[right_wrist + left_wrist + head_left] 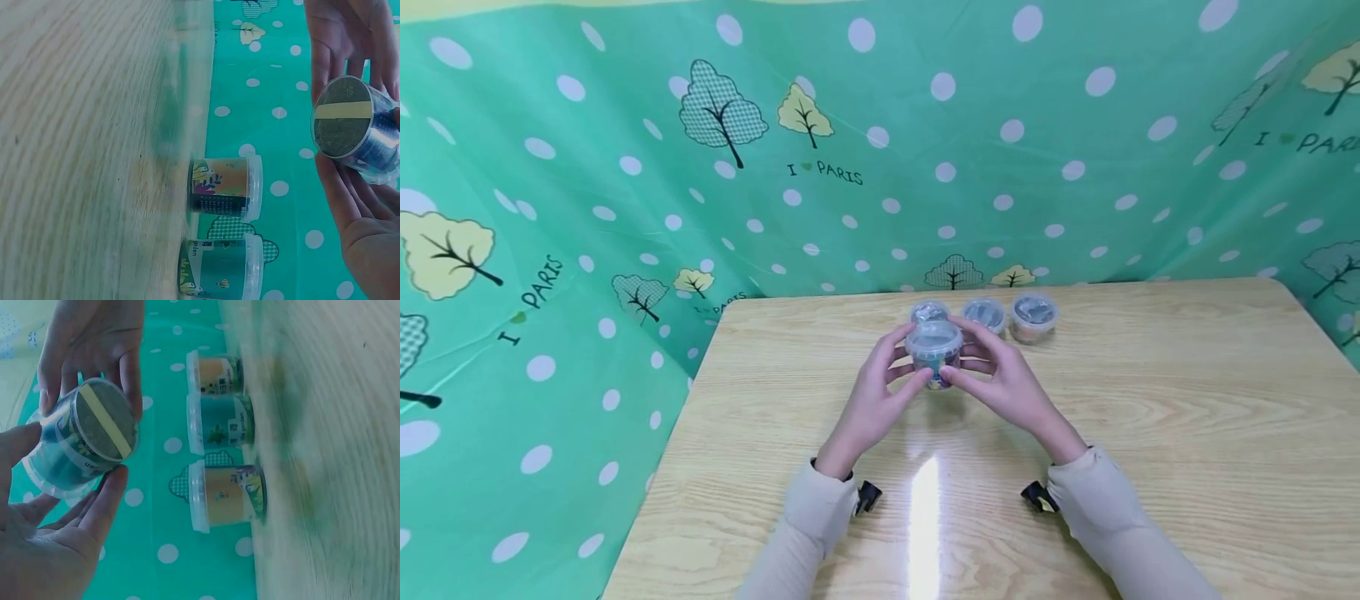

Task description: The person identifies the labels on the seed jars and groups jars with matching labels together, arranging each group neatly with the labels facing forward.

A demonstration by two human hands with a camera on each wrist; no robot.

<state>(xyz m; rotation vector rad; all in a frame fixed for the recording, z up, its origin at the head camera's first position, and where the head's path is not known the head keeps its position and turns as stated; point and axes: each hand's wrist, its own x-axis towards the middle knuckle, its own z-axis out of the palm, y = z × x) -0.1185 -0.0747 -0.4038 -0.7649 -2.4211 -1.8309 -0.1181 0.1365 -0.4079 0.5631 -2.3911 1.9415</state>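
A lidded clear plastic tub (934,346) with a printed label is held above the table between both hands. My left hand (880,393) grips its left side, thumb at the front and fingers around the back. On the opposite side, my right hand (1003,377) holds it the same way. The left wrist view shows the tub (78,440) tilted, its dark grey base crossed by a pale yellow strip. That strip also shows on the tub (350,119) in the right wrist view.
Behind the held tub, a row of three similar tubs stands on the wooden table (1150,400): a left one (929,310), a middle one (983,313) and a right one (1033,317). A green dotted cloth (910,200) hangs along the table's back edge.
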